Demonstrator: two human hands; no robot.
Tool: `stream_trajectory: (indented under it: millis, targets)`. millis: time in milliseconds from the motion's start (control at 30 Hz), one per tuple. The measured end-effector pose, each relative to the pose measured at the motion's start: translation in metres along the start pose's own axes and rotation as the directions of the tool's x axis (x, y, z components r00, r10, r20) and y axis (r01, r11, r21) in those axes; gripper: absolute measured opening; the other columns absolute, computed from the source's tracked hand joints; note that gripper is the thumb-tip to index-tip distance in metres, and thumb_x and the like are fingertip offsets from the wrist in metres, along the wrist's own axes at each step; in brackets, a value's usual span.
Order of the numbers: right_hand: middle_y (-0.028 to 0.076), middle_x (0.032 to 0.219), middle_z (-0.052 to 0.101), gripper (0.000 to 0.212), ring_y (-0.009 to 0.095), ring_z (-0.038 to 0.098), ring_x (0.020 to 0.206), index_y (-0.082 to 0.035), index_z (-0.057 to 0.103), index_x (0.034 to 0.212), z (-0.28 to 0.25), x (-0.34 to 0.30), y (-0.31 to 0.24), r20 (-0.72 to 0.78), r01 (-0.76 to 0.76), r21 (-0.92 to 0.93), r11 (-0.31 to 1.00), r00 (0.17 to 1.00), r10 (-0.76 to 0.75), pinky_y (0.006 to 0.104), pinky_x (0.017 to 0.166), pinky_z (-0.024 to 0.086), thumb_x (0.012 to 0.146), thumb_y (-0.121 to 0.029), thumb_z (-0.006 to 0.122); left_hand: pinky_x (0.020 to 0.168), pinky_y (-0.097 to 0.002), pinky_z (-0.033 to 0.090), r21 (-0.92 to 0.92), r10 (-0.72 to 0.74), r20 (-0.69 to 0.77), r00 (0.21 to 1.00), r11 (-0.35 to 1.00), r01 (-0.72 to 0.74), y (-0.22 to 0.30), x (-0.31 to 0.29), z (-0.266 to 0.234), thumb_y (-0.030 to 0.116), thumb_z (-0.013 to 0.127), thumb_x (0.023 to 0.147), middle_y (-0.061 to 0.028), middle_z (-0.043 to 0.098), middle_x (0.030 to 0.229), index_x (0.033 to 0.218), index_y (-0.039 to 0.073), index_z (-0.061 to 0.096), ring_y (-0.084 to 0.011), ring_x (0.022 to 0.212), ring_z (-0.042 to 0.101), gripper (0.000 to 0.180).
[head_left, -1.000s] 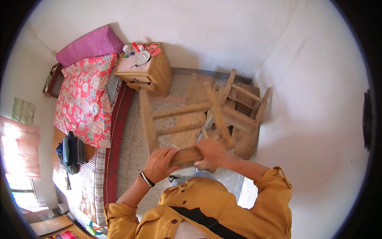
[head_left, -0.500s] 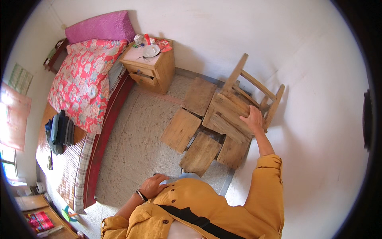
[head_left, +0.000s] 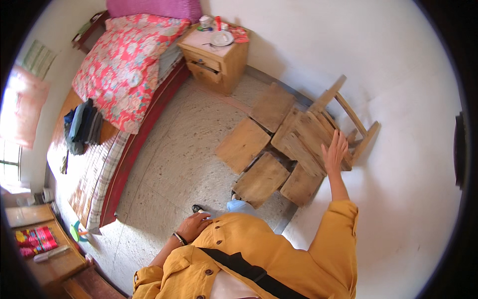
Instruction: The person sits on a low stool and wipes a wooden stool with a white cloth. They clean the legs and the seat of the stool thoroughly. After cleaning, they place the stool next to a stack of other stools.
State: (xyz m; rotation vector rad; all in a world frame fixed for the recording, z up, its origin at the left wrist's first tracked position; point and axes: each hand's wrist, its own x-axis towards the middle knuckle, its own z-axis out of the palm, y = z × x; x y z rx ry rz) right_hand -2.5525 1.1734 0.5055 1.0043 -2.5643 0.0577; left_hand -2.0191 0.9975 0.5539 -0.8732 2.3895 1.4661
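Note:
Fingers stretched out, my right hand (head_left: 335, 153) is open at the edge of an overturned wooden stool (head_left: 323, 132). Whether the hand touches that stool I cannot tell. The stool lies tipped over on other stools, its legs and crossbars pointing toward the wall. Around and under it are several worn wooden stools with flat rectangular tops, among them a front one (head_left: 262, 179), a left one (head_left: 243, 144) and a far one (head_left: 273, 107). My left hand (head_left: 195, 226), with a bracelet at the wrist, lies flat against the front of my yellow shirt (head_left: 239, 239) and holds nothing.
A bed with a red floral quilt (head_left: 119, 70) and folded clothes (head_left: 82, 127) stands on the left. A wooden nightstand (head_left: 234, 60) carries a plate (head_left: 221, 38). White wall (head_left: 408, 149) bounds the right side. A desk (head_left: 64, 259) sits at lower left.
My right hand has lifted off its grip on the overturned stool's edge, and its fingers have straightened. The view has shifted; the stools appear in the same arrangement. My left hand stays at my waist.

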Motion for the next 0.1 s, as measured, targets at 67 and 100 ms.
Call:
stream_trajectory:
  millis: [67, 100]
  targets:
    - [0.019, 0.142, 0.039, 0.082, 0.034, 0.038, 0.129, -0.009, 0.039, 0.138, 0.023, -0.044, -0.007, 0.018, 0.094, 0.092, 0.991, 0.995, -0.096, 0.0463, 0.107, 0.028, 0.069, -0.024, 0.081, 0.081, -0.0390, 0.051, -0.002, 0.024, -0.013, 1.000, 1.000, -0.024, -0.010, -0.005, -0.003, 0.025, 0.058, 0.091, -0.0174, 0.063, 0.104, 0.115, 0.006, 0.060, -0.0330, 0.094, 0.062, 0.031]
    - [0.019, 0.142, 0.039, 0.082, 0.034, 0.038, 0.129, -0.009, 0.039, 0.138, 0.028, -0.037, -0.032, 0.008, 0.124, 0.126, 0.984, 0.992, -0.125, 0.0463, 0.107, 0.028, 0.069, -0.024, 0.081, 0.079, -0.0373, 0.052, 0.001, 0.049, -0.040, 0.998, 0.999, -0.049, -0.016, -0.011, -0.004, 0.023, 0.060, 0.090, -0.0176, 0.063, 0.103, 0.116, 0.007, 0.061, -0.0319, 0.092, 0.063, 0.030]
